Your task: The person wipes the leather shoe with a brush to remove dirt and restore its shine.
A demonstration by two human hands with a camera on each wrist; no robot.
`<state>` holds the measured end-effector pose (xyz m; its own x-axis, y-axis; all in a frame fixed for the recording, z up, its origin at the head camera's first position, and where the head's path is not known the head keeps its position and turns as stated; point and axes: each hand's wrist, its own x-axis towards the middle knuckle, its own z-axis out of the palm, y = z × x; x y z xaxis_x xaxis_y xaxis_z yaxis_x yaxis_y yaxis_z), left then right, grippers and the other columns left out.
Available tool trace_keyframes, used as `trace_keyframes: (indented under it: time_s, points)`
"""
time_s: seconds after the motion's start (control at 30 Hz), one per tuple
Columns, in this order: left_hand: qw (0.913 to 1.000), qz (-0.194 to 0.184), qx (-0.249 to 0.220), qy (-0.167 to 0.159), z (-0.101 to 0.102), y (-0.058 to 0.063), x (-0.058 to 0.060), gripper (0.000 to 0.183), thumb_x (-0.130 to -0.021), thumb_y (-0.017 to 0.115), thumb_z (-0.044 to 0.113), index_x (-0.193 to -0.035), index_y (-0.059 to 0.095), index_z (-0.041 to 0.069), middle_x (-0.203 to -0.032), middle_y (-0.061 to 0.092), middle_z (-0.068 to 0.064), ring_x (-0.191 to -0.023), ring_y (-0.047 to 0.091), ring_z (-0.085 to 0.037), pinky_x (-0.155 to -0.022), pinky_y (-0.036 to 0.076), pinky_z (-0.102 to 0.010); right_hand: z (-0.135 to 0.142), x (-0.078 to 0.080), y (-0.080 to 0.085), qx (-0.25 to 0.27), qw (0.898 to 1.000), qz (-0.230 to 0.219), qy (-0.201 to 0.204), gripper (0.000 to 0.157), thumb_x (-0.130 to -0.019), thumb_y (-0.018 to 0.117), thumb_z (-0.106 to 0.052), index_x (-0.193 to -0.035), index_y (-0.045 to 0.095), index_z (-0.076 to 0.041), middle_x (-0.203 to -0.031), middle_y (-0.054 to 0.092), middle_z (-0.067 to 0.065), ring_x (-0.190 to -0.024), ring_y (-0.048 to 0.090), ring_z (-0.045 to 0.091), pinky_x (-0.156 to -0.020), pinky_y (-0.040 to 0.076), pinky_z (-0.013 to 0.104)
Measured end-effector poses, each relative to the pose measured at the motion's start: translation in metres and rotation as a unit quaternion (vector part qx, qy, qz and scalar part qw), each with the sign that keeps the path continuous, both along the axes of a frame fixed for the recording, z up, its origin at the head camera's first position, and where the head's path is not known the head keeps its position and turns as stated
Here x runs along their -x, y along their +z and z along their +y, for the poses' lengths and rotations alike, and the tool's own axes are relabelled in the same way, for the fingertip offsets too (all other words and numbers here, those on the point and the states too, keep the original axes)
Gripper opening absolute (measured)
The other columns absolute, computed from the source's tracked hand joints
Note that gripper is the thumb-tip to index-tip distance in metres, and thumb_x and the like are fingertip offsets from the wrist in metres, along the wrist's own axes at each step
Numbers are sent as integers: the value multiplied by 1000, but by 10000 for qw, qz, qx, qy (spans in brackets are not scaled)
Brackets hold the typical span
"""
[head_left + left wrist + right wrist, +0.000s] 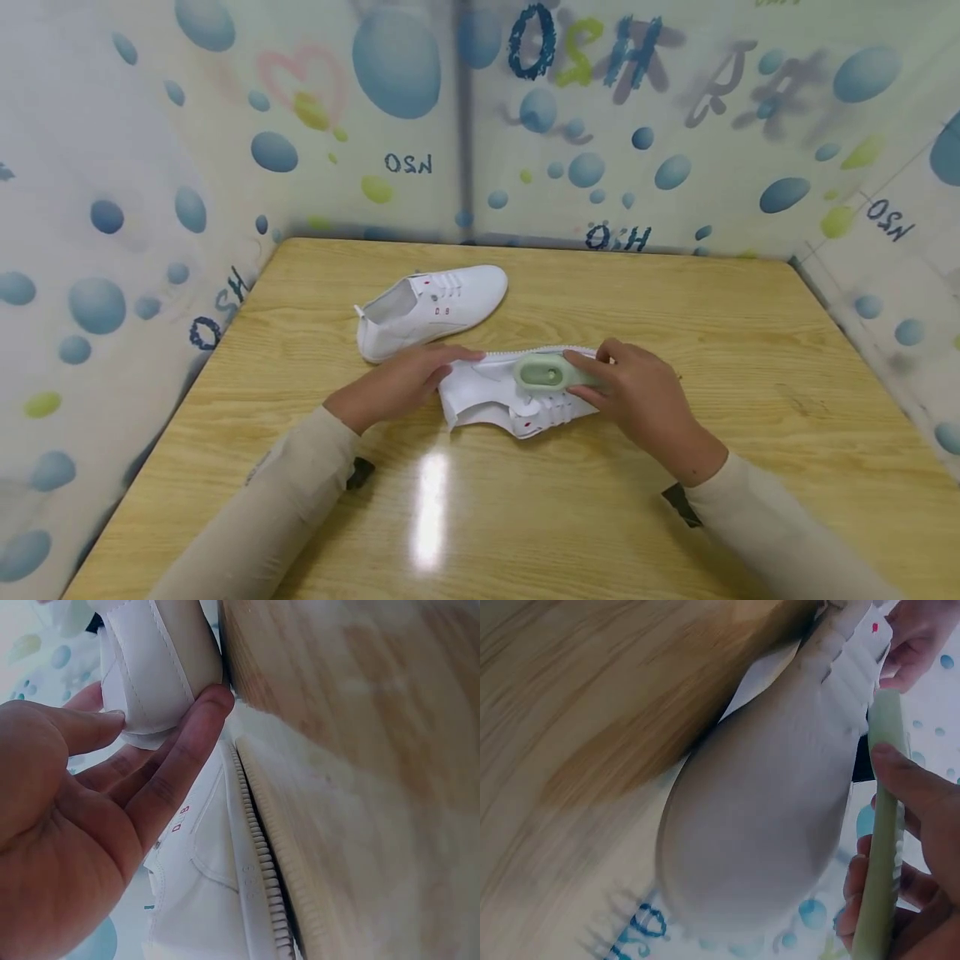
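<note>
A white lace-up shoe (pixel 480 387) lies tipped on its side on the wooden table, its sole edge facing away from me. My left hand (pixel 401 383) grips the heel; in the left wrist view, thumb and fingers pinch the shoe's heel (pixel 154 667) from both sides. Between the thumb and fingers of my right hand (pixel 648 400) is a pale green brush (pixel 536 375) with an oval head. Its head lies over the side of the shoe. Short pale bristles show along the brush (pixel 885 825) in the right wrist view, which also shows the shoe's toe (pixel 757 810).
Another white shoe (pixel 468 304) stands upright behind the held one, toe pointing right, close to my left hand. The wooden table (pixel 750 333) meets patterned curtain walls (pixel 480 125) at the back and sides.
</note>
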<state>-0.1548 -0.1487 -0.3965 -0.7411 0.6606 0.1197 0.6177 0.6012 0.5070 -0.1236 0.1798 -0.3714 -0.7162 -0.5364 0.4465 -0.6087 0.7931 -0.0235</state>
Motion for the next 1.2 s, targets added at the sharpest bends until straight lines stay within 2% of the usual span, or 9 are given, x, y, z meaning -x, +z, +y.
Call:
trace_keyframes:
  time_s: [0.33, 0.53, 0.67, 0.87, 1.07, 1.13, 1.2]
  points:
    - [10000, -58, -13, -3, 1, -2, 2, 47, -98, 55, -3, -141, 56, 16, -143, 59, 1, -131, 56, -21, -108, 45, -40, -38, 3, -3, -257, 9991, -71, 325, 47, -79, 84, -38, -121, 74, -23, -89, 63, 6, -69, 57, 16, -60, 49, 30]
    - [10000, -18, 39, -10, 2, -1, 2, 47, -98, 56, -2, -142, 55, 16, -142, 60, 0, -130, 57, -22, -108, 45, -40, -41, 1, -2, -357, 9988, -274, 209, 46, -82, 81, -40, -124, 72, -24, -90, 63, 6, -71, 58, 16, -61, 50, 30]
    - [10000, 26, 70, 8, 1, -1, 1, 47, -98, 56, -3, -141, 56, 16, -141, 60, 0, -130, 57, -22, -107, 45, -40, -27, -1, -3, -349, 9991, -236, -16, 48, -80, 83, -40, -124, 72, -25, -88, 62, 5, -67, 56, 15, -56, 47, 28]
    - [10000, 16, 63, 26, 2, 0, 0, 46, -98, 56, -3, -141, 56, 16, -141, 60, 1, -130, 57, -22, -107, 45, -39, 8, -9, -4, -119, 9994, -34, -325, 49, -75, 87, -35, -120, 74, -22, -83, 60, 4, -60, 49, 11, -51, 41, 25]
    - [9999, 20, 112, 82, 2, 1, -1, 47, -98, 55, -3, -141, 56, 15, -140, 61, -2, -128, 58, -23, -106, 46, -40, 39, -17, -4, 66, 9990, 144, -411, 51, -72, 88, -31, -119, 74, -19, -81, 58, 3, -55, 39, 7, -48, 31, 21]
    - [9999, 36, 105, 72, 2, 1, -1, 46, -98, 55, -3, -141, 56, 15, -139, 62, -3, -128, 58, -23, -106, 46, -40, 46, -19, -3, 151, 9988, 156, -437, 48, -75, 86, -33, -119, 74, -19, -81, 58, 3, -55, 38, 6, -47, 30, 20]
    - [10000, 54, 75, 36, 2, 2, -2, 47, -98, 55, -4, -141, 56, 14, -140, 61, -3, -129, 58, -23, -106, 46, -41, 52, -21, -3, 240, 9985, 166, -467, 45, -84, 75, -46, -119, 75, -19, -81, 58, 2, -54, 37, 5, -46, 28, 19]
